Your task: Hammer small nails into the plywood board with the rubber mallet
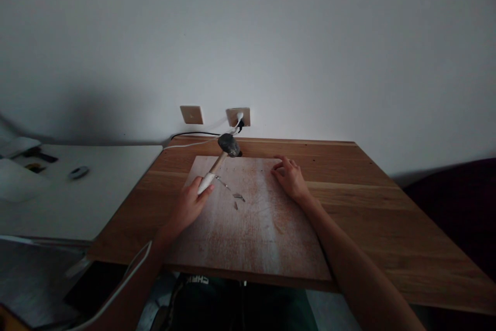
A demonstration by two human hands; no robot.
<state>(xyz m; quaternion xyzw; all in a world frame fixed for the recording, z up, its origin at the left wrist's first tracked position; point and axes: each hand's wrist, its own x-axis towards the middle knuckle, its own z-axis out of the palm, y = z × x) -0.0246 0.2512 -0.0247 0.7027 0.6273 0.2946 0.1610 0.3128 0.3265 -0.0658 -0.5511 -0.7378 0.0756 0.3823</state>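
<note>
My left hand [192, 201] is closed around the pale handle of a rubber mallet [215, 167]. Its dark head is raised toward the far edge of a worn wooden board [248, 240]. On the board, just right of the mallet handle, lie several small metal nails [238, 196], too small to make out clearly. My right hand [290, 178] rests at the board's far right corner, fingers slightly bent and spread, with nothing visible in them.
Beneath the board is a brown wooden table [372, 212] against the wall. Cables run along its back edge to a wall socket [238, 116]. On the left, a white table [116, 176] carries a roll of tape [79, 172] and other items. A dark red fabric shape [457, 207] stands at right.
</note>
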